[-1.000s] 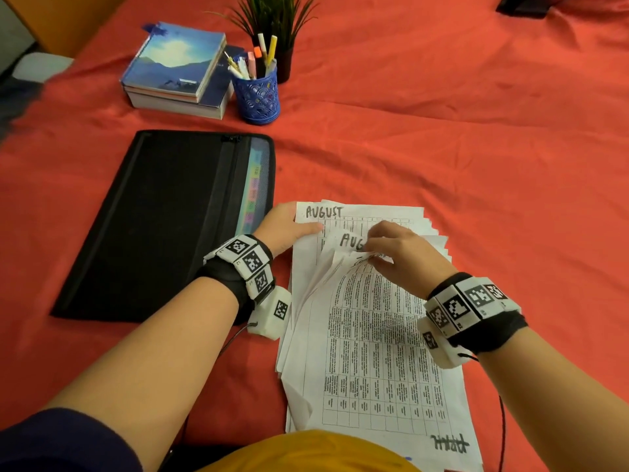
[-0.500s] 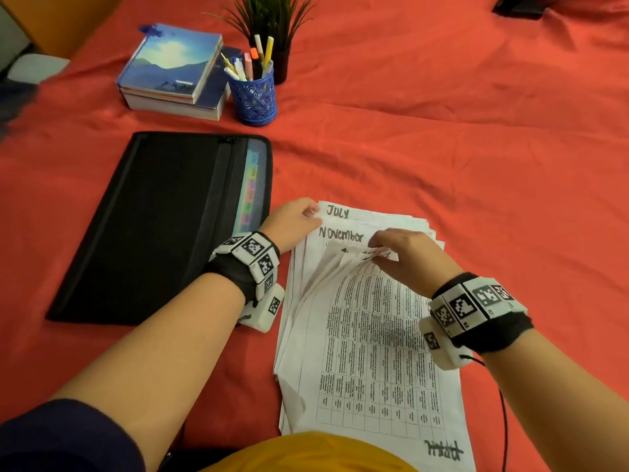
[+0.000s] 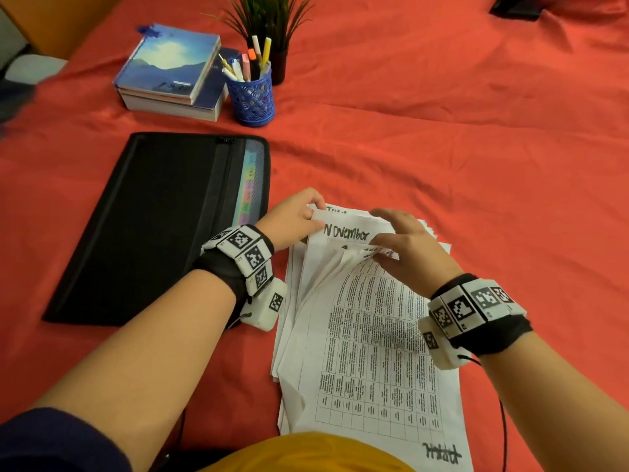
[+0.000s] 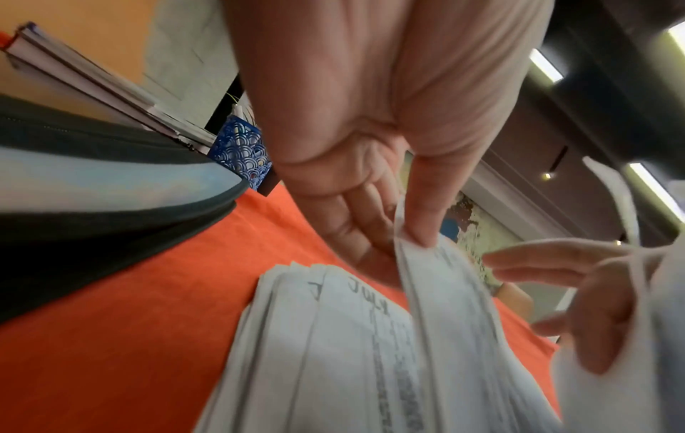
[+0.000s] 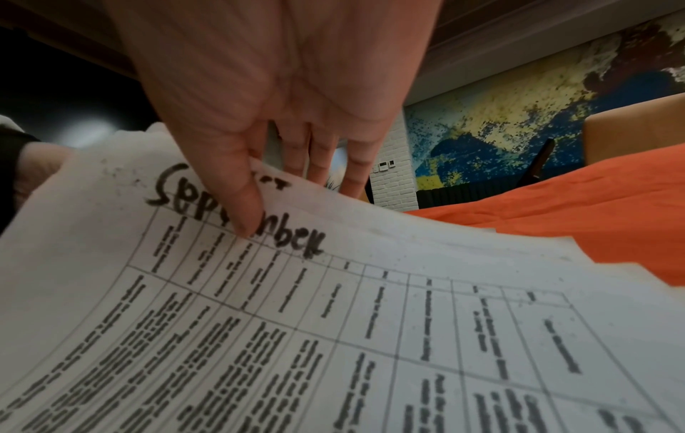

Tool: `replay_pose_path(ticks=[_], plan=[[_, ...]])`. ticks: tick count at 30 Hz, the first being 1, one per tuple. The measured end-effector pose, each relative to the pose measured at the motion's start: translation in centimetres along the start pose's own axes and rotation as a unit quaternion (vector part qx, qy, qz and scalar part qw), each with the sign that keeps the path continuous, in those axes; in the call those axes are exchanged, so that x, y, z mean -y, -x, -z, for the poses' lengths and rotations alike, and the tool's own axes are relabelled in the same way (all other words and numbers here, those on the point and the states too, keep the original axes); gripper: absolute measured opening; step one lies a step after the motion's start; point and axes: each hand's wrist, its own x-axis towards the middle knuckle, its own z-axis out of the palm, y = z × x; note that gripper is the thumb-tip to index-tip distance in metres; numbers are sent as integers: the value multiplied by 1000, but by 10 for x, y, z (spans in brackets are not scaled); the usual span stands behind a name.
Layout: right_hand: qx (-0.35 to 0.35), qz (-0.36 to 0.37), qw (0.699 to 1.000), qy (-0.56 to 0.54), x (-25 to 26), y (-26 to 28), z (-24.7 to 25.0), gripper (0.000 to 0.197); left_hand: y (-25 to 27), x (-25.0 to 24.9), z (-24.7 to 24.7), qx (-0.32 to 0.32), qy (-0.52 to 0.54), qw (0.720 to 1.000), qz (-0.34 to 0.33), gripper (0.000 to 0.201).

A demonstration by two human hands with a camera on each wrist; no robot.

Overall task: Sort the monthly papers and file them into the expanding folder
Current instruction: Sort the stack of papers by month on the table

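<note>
A stack of printed monthly papers point(image 3: 371, 352) lies on the red cloth in front of me. My left hand point(image 3: 296, 216) pinches the far left corner of the lifted sheet marked "November" point(image 3: 345, 233), thumb on top point(image 4: 422, 222). Beneath it lies a sheet marked "July" point(image 4: 370, 296). My right hand point(image 3: 405, 248) holds up the folded-back top sheets, its thumb point(image 5: 237, 205) pressing on one marked "September" point(image 5: 259, 222) and its fingers behind them. The black expanding folder point(image 3: 153, 229) lies flat to the left, its coloured tabs point(image 3: 248, 185) showing along its right edge.
Stacked books point(image 3: 170, 69), a blue pen cup point(image 3: 252, 93) and a small potted plant point(image 3: 272, 25) stand at the far side behind the folder. Red cloth point(image 3: 476, 165) spreads wide on the right. A dark object point(image 3: 517, 8) sits at the far right corner.
The "August" sheets have been flipped back under my right hand, exposing "November" and "July". My left hand has taken hold of the November sheet's corner and lifted it.
</note>
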Motion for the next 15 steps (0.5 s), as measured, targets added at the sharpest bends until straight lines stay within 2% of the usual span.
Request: replay_pose_path(ticks=[5,9,12,15], plan=[[-1,8,1000,-13,5,-4,-2,25,9,-7,-3,-15,113,993,-11,39],[-5,16,1000,-25,10,0,-3,23,10,-5,-9,-40,123,992,-9,50],[-22,26,999,-14,14,4,-1,22,8,-2,-9,-48,131,990,-6,45],[-44,51,998,-12,16,8,0,14,6,4,-8,-44,149,988,5,24]])
